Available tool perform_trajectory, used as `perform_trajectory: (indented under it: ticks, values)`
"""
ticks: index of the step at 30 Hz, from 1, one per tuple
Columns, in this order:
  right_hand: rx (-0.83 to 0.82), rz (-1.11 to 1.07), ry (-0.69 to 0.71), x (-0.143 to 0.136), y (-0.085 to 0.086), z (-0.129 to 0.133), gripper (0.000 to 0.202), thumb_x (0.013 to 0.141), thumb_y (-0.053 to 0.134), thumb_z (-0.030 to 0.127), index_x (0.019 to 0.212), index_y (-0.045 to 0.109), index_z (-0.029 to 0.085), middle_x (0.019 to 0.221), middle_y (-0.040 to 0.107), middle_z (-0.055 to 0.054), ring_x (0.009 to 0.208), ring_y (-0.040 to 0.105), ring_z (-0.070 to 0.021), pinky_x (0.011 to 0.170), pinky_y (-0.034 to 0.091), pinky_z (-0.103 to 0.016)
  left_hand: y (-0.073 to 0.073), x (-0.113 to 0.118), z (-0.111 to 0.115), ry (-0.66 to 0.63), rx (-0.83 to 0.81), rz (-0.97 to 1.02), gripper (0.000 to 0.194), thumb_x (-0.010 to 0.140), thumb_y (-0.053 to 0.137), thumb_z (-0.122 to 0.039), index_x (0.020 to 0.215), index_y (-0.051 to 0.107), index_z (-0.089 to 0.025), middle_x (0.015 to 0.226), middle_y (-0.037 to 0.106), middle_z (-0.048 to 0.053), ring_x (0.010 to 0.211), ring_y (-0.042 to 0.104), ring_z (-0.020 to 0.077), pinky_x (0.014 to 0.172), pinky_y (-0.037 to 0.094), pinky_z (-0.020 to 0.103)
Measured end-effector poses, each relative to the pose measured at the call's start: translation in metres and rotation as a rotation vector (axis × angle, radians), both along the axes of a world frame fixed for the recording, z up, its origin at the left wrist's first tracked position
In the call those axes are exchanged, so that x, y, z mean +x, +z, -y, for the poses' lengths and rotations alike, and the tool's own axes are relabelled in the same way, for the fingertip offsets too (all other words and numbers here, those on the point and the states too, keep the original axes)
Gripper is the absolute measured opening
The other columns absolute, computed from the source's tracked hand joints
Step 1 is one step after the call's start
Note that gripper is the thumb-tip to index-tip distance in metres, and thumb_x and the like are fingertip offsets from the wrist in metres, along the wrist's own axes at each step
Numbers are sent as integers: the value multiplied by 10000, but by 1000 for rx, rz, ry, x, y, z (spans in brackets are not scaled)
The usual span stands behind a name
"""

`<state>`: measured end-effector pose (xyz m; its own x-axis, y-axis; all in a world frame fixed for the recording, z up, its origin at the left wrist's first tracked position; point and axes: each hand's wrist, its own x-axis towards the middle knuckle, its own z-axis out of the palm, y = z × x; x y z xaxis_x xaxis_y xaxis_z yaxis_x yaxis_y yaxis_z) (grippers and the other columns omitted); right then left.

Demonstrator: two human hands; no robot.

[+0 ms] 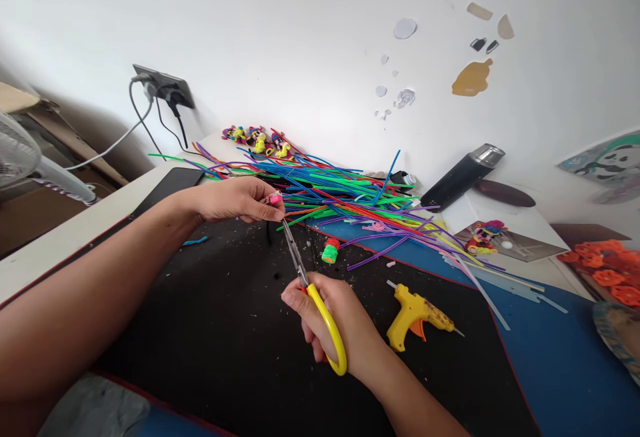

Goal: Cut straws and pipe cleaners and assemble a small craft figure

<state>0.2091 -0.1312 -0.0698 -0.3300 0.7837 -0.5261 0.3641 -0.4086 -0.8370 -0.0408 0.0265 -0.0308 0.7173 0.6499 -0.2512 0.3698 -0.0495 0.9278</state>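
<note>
My left hand (pixel 240 200) pinches a small pink piece (pixel 275 199) between thumb and fingers, above the black mat (pixel 215 317). My right hand (pixel 333 313) is closed around the yellow-handled scissors (pixel 326 320), whose blades point up and away, their tips at my left thumb. How far the blades are parted is hard to tell. Just right of the blades, a small red and green coiled piece (pixel 331 251) stands on the mat. Behind both hands lies a loose heap of coloured pipe cleaners (pixel 320 183).
A yellow glue gun (pixel 417 315) lies on the mat at right. Small colourful figures (pixel 257 140) sit at the back, another figure (pixel 485 237) at right. A dark flask (pixel 457 178) leans by the wall. Orange pieces (pixel 607 270) are at far right; a fan (pixel 30 157) is at left.
</note>
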Motion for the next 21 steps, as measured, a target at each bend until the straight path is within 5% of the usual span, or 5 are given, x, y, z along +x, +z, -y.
perform_trajectory:
  ticks: [17, 21]
  values:
    - [-3, 2, -9, 0, -1, 1, 333, 1018, 749, 560, 1049, 694, 233, 523, 549, 105, 356, 497, -95, 389, 352, -195, -6, -3, -2, 42, -55, 48, 458, 845, 915, -587, 769, 719, -179, 616, 377, -50, 537, 254, 100, 461, 196, 239]
    - [10, -38, -16, 2, -3, 1, 353, 1019, 725, 583, 1054, 687, 233, 526, 552, 103, 357, 494, -100, 387, 358, -202, -8, -3, -3, 106, -36, 98, 499, 866, 894, -607, 754, 631, -198, 632, 346, -60, 536, 253, 101, 471, 205, 241]
